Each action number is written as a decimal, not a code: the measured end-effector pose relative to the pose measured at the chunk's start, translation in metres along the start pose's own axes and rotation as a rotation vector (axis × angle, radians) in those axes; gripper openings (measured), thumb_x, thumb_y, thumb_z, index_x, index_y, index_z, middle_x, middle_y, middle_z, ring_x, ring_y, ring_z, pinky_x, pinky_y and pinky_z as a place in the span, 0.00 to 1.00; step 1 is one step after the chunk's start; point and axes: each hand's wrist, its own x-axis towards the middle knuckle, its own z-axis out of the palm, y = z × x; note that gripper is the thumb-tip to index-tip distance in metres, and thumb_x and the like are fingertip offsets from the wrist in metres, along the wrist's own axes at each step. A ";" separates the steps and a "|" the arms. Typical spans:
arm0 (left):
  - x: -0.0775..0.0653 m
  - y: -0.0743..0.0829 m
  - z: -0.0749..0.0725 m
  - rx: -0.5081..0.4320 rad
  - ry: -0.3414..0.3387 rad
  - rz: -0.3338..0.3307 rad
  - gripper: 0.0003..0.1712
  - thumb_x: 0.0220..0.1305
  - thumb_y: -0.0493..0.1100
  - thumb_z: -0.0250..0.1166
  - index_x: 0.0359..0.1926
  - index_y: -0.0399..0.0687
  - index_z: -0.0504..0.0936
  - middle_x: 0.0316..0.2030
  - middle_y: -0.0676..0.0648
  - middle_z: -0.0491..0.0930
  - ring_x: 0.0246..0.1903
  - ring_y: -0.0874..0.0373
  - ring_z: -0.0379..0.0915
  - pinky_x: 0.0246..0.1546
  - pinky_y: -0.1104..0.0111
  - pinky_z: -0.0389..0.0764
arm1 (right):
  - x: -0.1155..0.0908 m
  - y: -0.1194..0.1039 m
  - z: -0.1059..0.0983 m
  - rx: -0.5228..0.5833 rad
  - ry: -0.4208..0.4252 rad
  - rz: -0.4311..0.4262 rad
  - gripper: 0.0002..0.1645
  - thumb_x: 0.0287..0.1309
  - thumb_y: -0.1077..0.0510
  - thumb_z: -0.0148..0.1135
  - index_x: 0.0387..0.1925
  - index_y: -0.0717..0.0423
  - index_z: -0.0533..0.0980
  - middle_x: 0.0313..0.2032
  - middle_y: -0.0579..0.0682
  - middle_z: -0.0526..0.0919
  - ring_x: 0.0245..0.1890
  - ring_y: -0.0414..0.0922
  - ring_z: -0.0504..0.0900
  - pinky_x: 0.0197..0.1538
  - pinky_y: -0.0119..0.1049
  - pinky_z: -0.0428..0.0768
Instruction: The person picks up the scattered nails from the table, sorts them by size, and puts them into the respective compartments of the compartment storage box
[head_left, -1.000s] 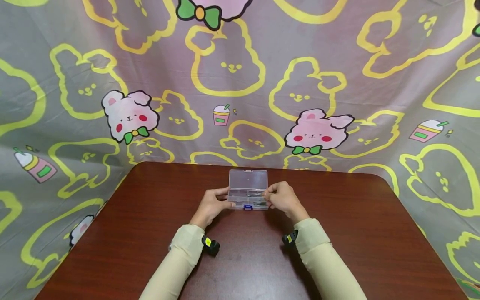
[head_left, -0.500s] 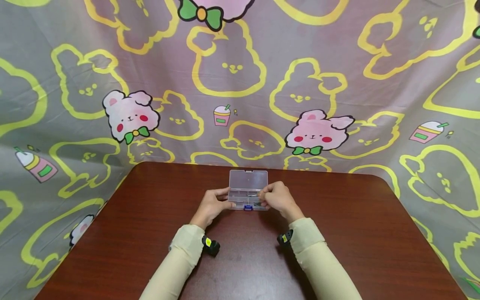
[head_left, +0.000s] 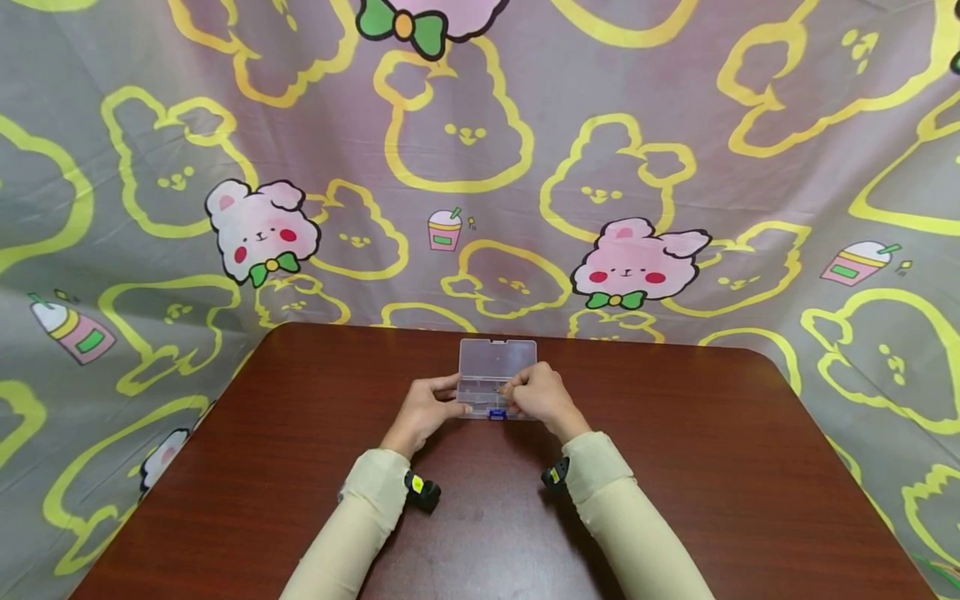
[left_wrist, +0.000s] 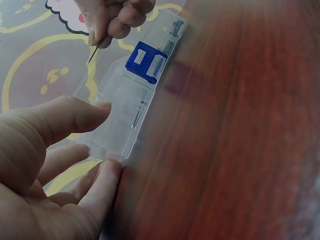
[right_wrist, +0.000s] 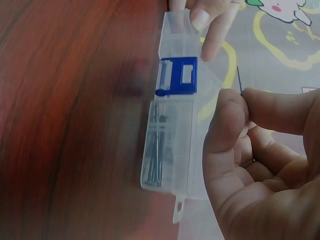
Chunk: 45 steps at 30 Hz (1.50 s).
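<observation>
A clear plastic compartment box (head_left: 474, 387) stands on the table with its lid (head_left: 495, 358) raised at the back. A blue latch (right_wrist: 189, 75) sits at the middle of its front. My left hand (head_left: 423, 414) holds the box's left end, thumb at the front corner and fingers along the side. Over the right half, my right hand (head_left: 542, 402) pinches a thin dark nail-like pin (right_wrist: 239, 80) between thumb and index finger; part of it is hidden by the fingertips. Several long nails (right_wrist: 156, 160) lie in the front right compartment. Small metal pieces (left_wrist: 137, 117) show in the front left one.
The box rests near the far side of a brown wooden table (head_left: 300, 467). Behind it hangs a patterned cloth (head_left: 337, 150) with yellow outlines and pink rabbits. Each wrist carries a small black camera (head_left: 423, 492) by a light sleeve cuff.
My right hand has moved leftward, from the box's right edge to over its middle, taking the thin pin along. The left hand and the box have stayed in place.
</observation>
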 end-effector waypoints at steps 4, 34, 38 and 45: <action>0.000 0.000 0.000 0.004 -0.005 -0.002 0.37 0.50 0.26 0.75 0.64 0.36 0.78 0.52 0.35 0.82 0.51 0.46 0.79 0.37 0.68 0.82 | 0.001 -0.001 0.005 -0.003 -0.009 -0.002 0.07 0.54 0.70 0.61 0.27 0.69 0.85 0.27 0.56 0.85 0.18 0.43 0.80 0.24 0.37 0.82; 0.002 -0.001 0.000 -0.023 -0.018 -0.020 0.35 0.52 0.25 0.74 0.63 0.35 0.78 0.50 0.35 0.82 0.49 0.46 0.79 0.37 0.68 0.82 | 0.008 -0.014 0.026 -0.563 0.007 -0.153 0.23 0.54 0.62 0.63 0.06 0.48 0.73 0.08 0.39 0.70 0.15 0.40 0.69 0.23 0.40 0.70; 0.002 -0.001 0.000 -0.032 -0.021 -0.023 0.35 0.52 0.24 0.73 0.63 0.35 0.78 0.50 0.35 0.83 0.49 0.46 0.80 0.37 0.68 0.82 | 0.007 -0.016 0.028 -0.581 -0.004 -0.159 0.21 0.56 0.62 0.64 0.08 0.50 0.77 0.09 0.40 0.73 0.14 0.41 0.71 0.20 0.36 0.71; 0.001 -0.001 0.000 -0.021 -0.019 -0.021 0.35 0.52 0.25 0.74 0.64 0.36 0.78 0.51 0.36 0.82 0.49 0.46 0.79 0.37 0.68 0.83 | 0.007 -0.016 0.028 -0.581 -0.007 -0.171 0.22 0.57 0.62 0.64 0.08 0.49 0.77 0.09 0.39 0.73 0.14 0.40 0.71 0.20 0.34 0.70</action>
